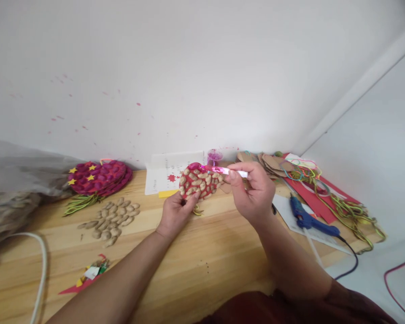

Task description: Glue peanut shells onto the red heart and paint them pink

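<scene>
My left hand [177, 211] grips the lower edge of a red disc covered with peanuts [199, 183], held up over the table. A patch of magenta paint marks the peanuts at its top left edge. In my right hand [254, 191] is a white-handled paintbrush [227, 171], pinched between thumb and fingers. Its magenta tip touches the painted patch. Just behind the disc stands a clear cup with magenta paint [215, 156]. Green strings show below the disc.
Loose peanuts [113, 220] lie left on the wooden table, before finished purple discs with yellow stars [99, 177]. A plastic bag [16, 198] stands far left. Right are a blue glue gun [310, 220] with its cord, cardboard discs [273, 165], red paper [324, 207] and green cords [349, 209].
</scene>
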`<state>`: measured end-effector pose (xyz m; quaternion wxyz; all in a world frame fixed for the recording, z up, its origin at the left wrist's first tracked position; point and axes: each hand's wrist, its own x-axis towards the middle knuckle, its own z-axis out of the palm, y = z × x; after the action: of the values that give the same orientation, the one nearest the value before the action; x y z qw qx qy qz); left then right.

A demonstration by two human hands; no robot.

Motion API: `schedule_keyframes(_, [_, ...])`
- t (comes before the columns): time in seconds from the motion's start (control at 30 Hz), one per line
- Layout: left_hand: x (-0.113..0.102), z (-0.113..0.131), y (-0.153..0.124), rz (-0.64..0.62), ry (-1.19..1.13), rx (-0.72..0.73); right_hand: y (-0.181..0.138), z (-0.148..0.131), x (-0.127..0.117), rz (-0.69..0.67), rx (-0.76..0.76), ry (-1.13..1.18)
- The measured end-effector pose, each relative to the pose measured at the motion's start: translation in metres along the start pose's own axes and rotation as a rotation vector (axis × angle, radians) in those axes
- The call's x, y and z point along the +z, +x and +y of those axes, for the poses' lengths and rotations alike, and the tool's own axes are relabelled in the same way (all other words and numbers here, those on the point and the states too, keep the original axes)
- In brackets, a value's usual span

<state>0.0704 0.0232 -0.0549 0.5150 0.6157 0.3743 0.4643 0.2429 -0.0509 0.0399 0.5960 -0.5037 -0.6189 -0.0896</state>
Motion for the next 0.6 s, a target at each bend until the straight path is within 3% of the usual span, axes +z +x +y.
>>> schedule_keyframes(0.6, [0.0,0.003,-0.0011,-0.004,-0.041,-0.034,0.0003,0.0027,0.0013,-0.014,-0.017,-0.011])
